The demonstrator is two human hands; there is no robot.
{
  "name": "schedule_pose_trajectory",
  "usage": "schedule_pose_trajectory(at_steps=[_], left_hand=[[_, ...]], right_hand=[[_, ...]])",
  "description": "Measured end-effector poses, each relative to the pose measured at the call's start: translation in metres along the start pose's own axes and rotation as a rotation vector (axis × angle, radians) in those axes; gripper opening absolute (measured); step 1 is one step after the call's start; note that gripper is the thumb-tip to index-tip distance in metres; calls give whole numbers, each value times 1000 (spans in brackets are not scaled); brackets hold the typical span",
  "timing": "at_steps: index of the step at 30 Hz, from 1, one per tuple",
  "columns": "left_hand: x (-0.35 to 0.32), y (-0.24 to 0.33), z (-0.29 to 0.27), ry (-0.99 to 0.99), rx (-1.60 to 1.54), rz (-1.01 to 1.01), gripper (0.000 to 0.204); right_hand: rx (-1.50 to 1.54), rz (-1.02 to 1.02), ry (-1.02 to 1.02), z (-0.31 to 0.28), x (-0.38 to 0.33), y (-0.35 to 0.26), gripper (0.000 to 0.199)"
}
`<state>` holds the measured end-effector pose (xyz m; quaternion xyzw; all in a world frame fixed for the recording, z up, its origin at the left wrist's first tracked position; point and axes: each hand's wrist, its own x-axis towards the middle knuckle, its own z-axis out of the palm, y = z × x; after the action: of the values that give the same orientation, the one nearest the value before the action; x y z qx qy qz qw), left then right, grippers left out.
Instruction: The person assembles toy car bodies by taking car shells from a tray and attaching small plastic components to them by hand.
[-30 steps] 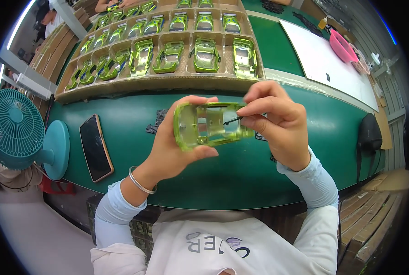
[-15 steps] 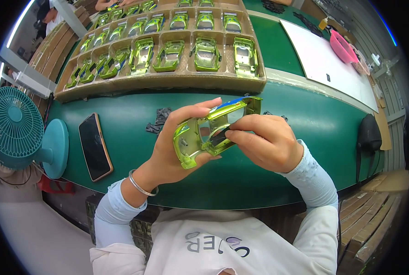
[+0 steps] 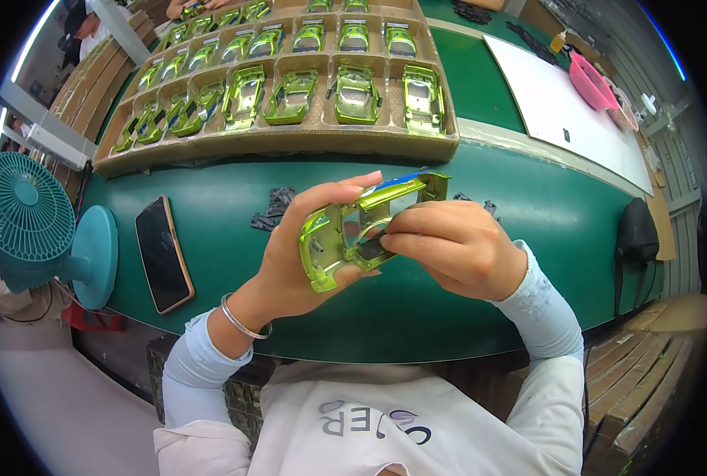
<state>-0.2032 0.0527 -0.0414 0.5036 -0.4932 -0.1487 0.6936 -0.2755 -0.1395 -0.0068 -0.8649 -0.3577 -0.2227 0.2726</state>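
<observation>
My left hand (image 3: 283, 247) is closed around a shiny green toy car body shell (image 3: 320, 252) with a blue patch along its upper edge. The shell is tilted, its hollow inside turned toward me. At its lower side my right hand (image 3: 463, 244) pinches a small black plastic part (image 3: 375, 247), holding it against the inner edge of the shell. My fingertips hide part of this piece. Behind my left hand lies a small pile of black plastic parts (image 3: 272, 209), and more black parts (image 3: 490, 208) show beyond my right hand.
A cardboard tray (image 3: 290, 144) with compartments of green car shells stands at the back. To the left are a phone (image 3: 164, 254) and a teal fan (image 3: 26, 194). A white board (image 3: 555, 103), pink basket (image 3: 591, 82) and black pouch (image 3: 637, 232) are at right.
My right hand has shifted slightly, its fingers now further over the black part at the shell's side. The shell has tipped a little; my left hand keeps its hold.
</observation>
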Motion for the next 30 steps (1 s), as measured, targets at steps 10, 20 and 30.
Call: schedule_pose_trajectory(at_steps=[10,20,30], left_hand=[[-3,-3,2,13,130,-37,67],[2,1,6,243,261,-377,82],[8,14,6,-76,1194,331,33]], right_hand=[[250,149,-88,0,4,-5,22],[157,295,25,14,-2,-3,25],[1294,1023,66,9,2,2,28]])
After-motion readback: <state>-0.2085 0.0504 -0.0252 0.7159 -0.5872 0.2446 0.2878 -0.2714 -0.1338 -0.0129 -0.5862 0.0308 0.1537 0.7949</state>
